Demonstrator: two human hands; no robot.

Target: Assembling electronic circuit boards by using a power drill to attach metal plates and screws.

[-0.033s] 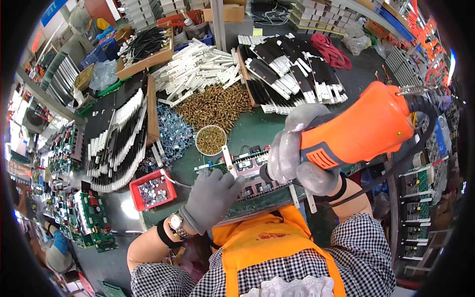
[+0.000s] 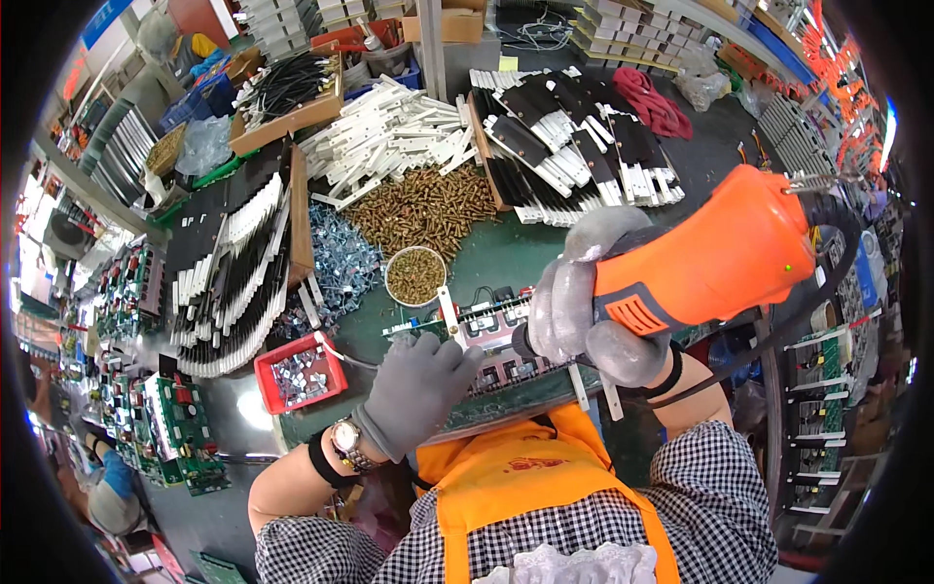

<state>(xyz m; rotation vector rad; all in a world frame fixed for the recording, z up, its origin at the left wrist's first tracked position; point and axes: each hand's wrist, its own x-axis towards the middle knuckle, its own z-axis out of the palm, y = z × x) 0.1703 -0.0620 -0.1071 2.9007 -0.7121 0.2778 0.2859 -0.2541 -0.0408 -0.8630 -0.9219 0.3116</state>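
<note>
My right hand (image 2: 559, 307), in a grey glove, grips an orange power screwdriver (image 2: 705, 248) lying tilted across the bench. Its dark nose points down at a circuit board (image 2: 501, 341) with metal parts along it; the tip is hidden by the glove and the board. At the board's left end my gloved left hand (image 2: 413, 394) is closed, with curled fingers against the edge; the fingertips are partly hidden. A white strip (image 2: 447, 307) stands up from that end, with a brass-coloured screw at its foot. Two more pale strips (image 2: 608, 391) stick out on the near side.
Beyond the board lie a round tub of screws (image 2: 416, 275), a heap of brass-coloured screws (image 2: 423, 209) and piled white strips (image 2: 389, 131). A red tray (image 2: 300, 375) of small metal parts sits at left. Black-and-white strips (image 2: 574, 136) fill a box. A cable (image 2: 837, 263) trails from the screwdriver.
The power screwdriver and my right hand have shifted very slightly to the right. My left hand and the board stay in place.
</note>
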